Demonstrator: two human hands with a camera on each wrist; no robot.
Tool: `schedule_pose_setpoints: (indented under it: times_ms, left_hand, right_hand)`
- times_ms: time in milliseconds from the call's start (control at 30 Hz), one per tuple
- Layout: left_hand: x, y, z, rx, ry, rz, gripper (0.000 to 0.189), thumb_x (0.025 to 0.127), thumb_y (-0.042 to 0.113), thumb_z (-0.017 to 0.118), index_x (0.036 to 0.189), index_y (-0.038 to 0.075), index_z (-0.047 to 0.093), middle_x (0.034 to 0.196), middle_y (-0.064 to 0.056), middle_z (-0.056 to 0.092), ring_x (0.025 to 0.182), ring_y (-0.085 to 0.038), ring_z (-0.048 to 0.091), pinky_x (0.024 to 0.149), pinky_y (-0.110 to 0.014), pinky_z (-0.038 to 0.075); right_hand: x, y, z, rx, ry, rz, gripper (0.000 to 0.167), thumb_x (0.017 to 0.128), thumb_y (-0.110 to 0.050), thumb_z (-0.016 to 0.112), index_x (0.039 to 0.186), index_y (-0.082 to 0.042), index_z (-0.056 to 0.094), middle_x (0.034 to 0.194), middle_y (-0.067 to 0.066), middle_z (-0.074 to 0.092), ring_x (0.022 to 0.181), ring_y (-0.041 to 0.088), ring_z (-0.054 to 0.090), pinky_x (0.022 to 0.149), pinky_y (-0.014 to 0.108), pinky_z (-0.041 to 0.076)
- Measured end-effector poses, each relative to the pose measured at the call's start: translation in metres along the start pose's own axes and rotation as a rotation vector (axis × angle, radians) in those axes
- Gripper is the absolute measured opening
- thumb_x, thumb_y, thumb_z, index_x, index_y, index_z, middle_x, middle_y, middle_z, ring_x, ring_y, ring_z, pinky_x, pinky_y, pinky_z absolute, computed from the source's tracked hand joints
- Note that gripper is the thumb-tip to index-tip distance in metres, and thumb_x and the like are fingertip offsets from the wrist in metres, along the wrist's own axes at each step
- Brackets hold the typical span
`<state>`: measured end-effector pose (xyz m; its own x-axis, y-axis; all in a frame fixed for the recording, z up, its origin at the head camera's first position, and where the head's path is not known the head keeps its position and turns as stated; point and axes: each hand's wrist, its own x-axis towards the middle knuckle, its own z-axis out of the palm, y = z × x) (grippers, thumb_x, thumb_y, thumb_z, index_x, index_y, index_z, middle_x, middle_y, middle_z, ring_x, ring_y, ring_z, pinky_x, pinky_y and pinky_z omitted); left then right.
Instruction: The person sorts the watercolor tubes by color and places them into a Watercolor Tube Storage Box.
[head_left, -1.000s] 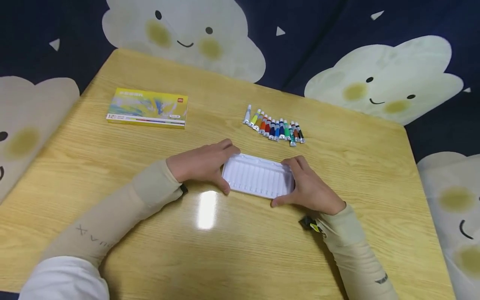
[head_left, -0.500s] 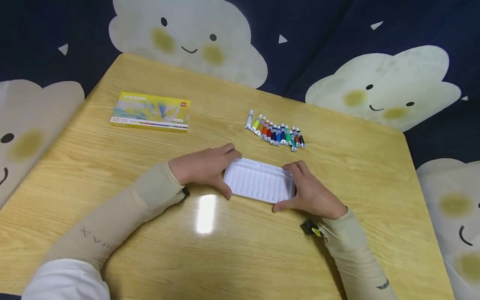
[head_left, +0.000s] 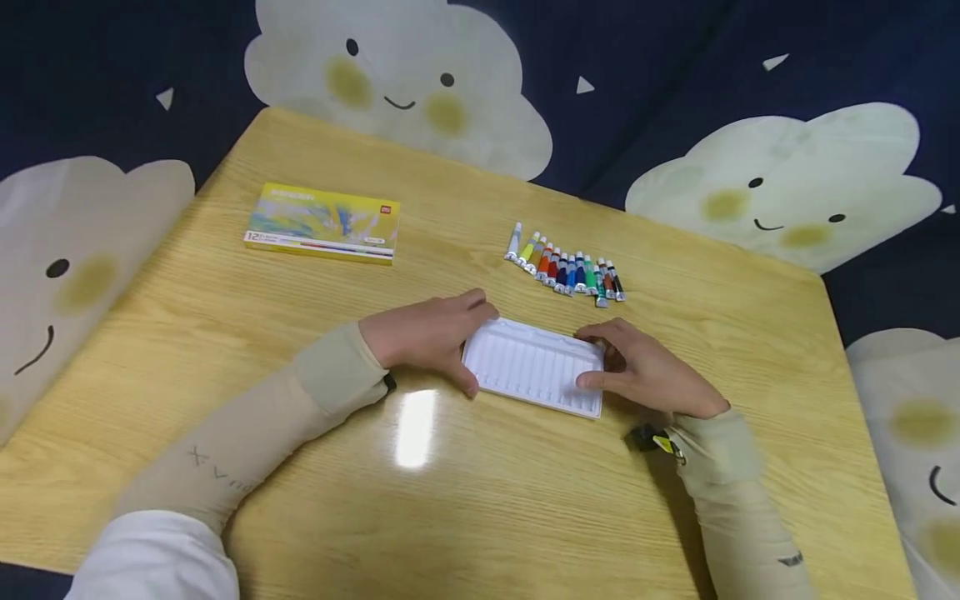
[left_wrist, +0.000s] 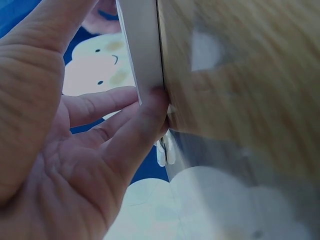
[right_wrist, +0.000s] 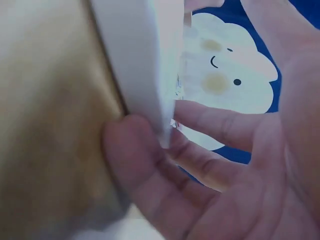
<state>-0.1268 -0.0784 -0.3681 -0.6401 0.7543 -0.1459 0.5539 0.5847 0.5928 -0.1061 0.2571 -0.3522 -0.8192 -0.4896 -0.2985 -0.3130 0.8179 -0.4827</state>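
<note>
The white tray lay between the hands, its long axis running from one to the other.
The left hand was nearer, gripping the tray's left end between thumb and fingers; the right hand curved about the opposite end, its thumb crossing in front, but whether it pinched there I could not tell. The paint tubes lay beyond both hands, the yellow box beyond the left.
</note>
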Motion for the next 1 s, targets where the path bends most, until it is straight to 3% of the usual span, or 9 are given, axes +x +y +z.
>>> schedule_pose_setpoints:
  times_ms: [167,367,567,800,867,1000]
  left_hand:
    - [0.000,0.000,-0.001,0.009,-0.010,-0.017,0.093,0.069,0.048,0.094,0.141,0.008,0.051,0.127,-0.005,0.052,0.095,-0.019,0.058,0.089,-0.034,0.053]
    - [0.001,0.001,-0.002,0.015,-0.026,-0.025,0.093,0.070,0.047,0.093,0.142,0.008,0.051,0.127,-0.005,0.052,0.098,-0.019,0.058,0.092,-0.035,0.053]
    - [0.003,0.002,0.000,0.030,-0.030,-0.013,0.093,0.070,0.049,0.093,0.141,0.007,0.050,0.125,-0.005,0.051,0.098,-0.019,0.057,0.094,-0.035,0.053]
    - [0.004,0.002,0.000,0.035,-0.016,0.000,0.095,0.069,0.048,0.094,0.142,0.006,0.050,0.125,-0.006,0.053,0.097,-0.019,0.058,0.093,-0.034,0.053]
    - [0.004,0.001,0.000,0.040,-0.016,0.004,0.095,0.069,0.048,0.094,0.142,0.006,0.050,0.125,-0.007,0.053,0.097,-0.019,0.058,0.093,-0.034,0.053]
    - [0.003,0.001,0.000,0.047,-0.015,0.012,0.096,0.069,0.049,0.094,0.143,0.005,0.050,0.127,-0.007,0.053,0.097,-0.019,0.059,0.093,-0.035,0.054]
  right_hand:
    - [0.014,-0.008,-0.020,-0.031,-0.009,-0.005,0.078,0.089,-0.046,0.079,0.148,-0.005,0.049,0.130,0.011,0.064,0.093,0.020,0.060,0.078,0.028,0.050]
    - [0.034,-0.023,-0.046,-0.084,0.020,-0.007,0.059,0.092,-0.042,0.077,0.139,-0.011,0.059,0.130,0.011,0.067,0.099,0.020,0.066,0.084,0.037,0.053]
    - [0.066,-0.031,-0.062,-0.102,0.054,-0.032,0.048,0.095,-0.041,0.074,0.134,-0.015,0.065,0.121,0.005,0.072,0.095,0.019,0.068,0.084,0.036,0.053]
    - [0.104,-0.038,-0.070,-0.127,0.007,-0.062,0.043,0.097,-0.043,0.070,0.131,-0.016,0.067,0.117,0.004,0.073,0.099,0.020,0.068,0.083,0.034,0.051]
    - [0.115,-0.040,-0.070,-0.098,0.042,-0.041,0.036,0.099,-0.034,0.070,0.128,-0.013,0.069,0.113,0.007,0.075,0.092,0.020,0.071,0.080,0.033,0.053]
    - [0.133,-0.044,-0.065,-0.013,0.200,0.033,0.024,0.099,-0.019,0.069,0.119,-0.008,0.073,0.104,0.014,0.078,0.081,0.022,0.076,0.071,0.024,0.057]
